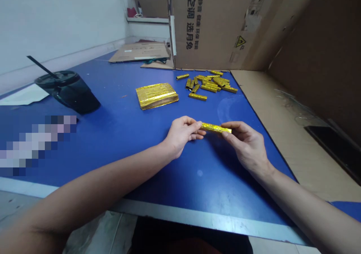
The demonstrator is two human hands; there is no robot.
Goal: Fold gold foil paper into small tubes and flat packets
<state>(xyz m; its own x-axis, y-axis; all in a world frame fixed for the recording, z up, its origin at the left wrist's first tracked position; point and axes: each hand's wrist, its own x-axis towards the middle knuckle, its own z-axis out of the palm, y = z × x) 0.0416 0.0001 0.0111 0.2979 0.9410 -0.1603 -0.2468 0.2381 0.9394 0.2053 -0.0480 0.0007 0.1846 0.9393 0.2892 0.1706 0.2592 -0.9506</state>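
Between my two hands, just above the blue tabletop, is a narrow folded strip of shiny gold foil paper. My left hand pinches its left end between thumb and fingers. At the right end, the thumb and fingers of my right hand close on it. Beyond my hands lies a stack of flat gold foil paper sheets. A loose pile of similar folded gold strips is spread at the back right, some with hollow ends facing me.
A dark lidded cup with a straw stands at the left. A large cardboard box rises behind the pile, and cardboard covers the right side. Flat cardboard pieces lie at the back. The table's pale front edge is near me.
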